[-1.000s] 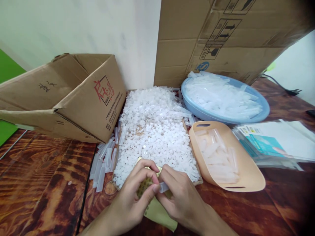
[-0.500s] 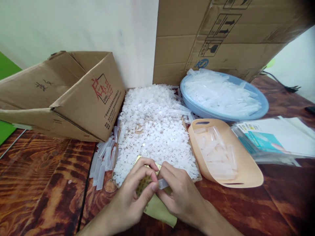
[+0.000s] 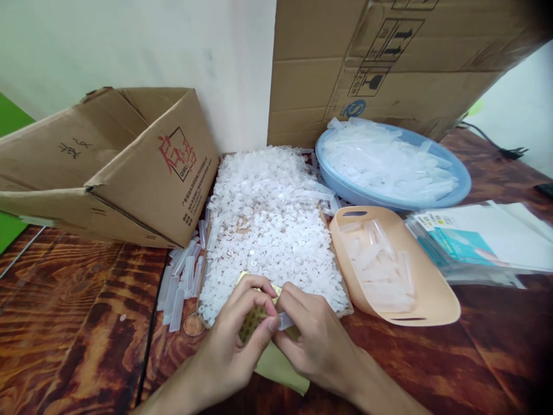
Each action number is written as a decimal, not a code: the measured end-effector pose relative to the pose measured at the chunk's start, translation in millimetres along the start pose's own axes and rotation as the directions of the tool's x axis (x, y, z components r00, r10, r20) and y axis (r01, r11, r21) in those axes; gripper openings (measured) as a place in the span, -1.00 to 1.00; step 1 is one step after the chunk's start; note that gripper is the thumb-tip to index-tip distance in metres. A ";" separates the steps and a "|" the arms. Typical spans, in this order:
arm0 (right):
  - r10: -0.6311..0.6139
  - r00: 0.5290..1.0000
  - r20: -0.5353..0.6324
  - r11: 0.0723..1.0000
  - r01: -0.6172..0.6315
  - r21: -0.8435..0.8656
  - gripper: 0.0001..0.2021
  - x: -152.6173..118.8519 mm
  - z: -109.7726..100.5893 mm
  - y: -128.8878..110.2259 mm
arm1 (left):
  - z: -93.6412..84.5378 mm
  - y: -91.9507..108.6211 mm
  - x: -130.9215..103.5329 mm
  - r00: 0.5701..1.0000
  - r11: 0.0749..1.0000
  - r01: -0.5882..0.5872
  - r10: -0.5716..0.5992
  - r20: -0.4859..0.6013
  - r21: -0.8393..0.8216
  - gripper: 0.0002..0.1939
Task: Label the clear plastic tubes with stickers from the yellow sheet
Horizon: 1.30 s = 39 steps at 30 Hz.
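Low in the middle, my two hands meet at the near edge of a shallow tray heaped with small white plastic pieces (image 3: 280, 248). My right hand (image 3: 315, 340) is closed around a short translucent plastic tube (image 3: 284, 321), whose end points left. My left hand (image 3: 244, 328) has its thumb and index fingertip pinched together at that end; whatever sits between them is hidden. Beneath both hands lies a yellow sheet (image 3: 280, 369) with rows of small dark dots, partly covered by the fingers.
An open cardboard box (image 3: 173, 178) leans at the left, loose translucent tubes (image 3: 176, 305) beside it. To the right are a blue basin (image 3: 464, 184) piled with tubes, a peach basket (image 3: 436, 305) holding more, and printed packets (image 3: 470, 248). A large carton (image 3: 311, 86) stands behind.
The hands hold almost the same pose at the tube's end, with only slight finger movement. The whole view has shifted a little.
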State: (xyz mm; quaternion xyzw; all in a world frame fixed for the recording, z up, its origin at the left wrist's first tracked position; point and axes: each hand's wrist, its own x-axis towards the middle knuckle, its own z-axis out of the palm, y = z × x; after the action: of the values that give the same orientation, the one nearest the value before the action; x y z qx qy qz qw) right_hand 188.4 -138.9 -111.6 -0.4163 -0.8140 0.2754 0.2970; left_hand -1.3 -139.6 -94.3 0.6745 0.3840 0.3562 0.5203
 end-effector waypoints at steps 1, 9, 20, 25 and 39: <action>0.004 1.000 0.001 1.000 -0.004 0.002 -0.94 0.0 0.0 0.1 | 0.6 -0.5 -0.7 1.000 1.000 -0.009 0.009 -0.004 0.007 -0.91; -0.004 1.000 0.010 1.000 0.003 0.031 -0.91 -0.5 -3.0 -2.8 | 0.8 -7.4 -3.8 0.998 0.998 -0.051 0.050 -0.027 -0.029 -0.75; 0.016 1.000 0.024 0.979 -0.020 0.202 -0.80 -0.8 -18.5 -3.4 | -6.7 -16.7 -9.1 0.994 0.997 -0.051 0.046 -0.096 -0.050 -0.81; -0.036 0.997 -0.061 0.982 0.047 0.181 -0.79 -4.9 -31.0 -12.3 | -8.5 -17.3 -7.1 0.992 0.996 -0.082 0.085 -0.089 0.034 -0.81; 0.185 0.867 -0.462 0.799 -0.407 -0.443 -0.83 -0.7 -157.7 53.9 | -38.2 -43.6 7.4 0.915 0.663 -0.135 0.368 -0.164 0.736 -0.78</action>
State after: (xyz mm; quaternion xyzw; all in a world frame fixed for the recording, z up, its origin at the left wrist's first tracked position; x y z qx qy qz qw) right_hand 328.9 -80.8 -43.3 -0.6527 -0.7032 -0.0044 0.2819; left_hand -38.0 -109.5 -128.4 0.8071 0.4672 0.3469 0.0998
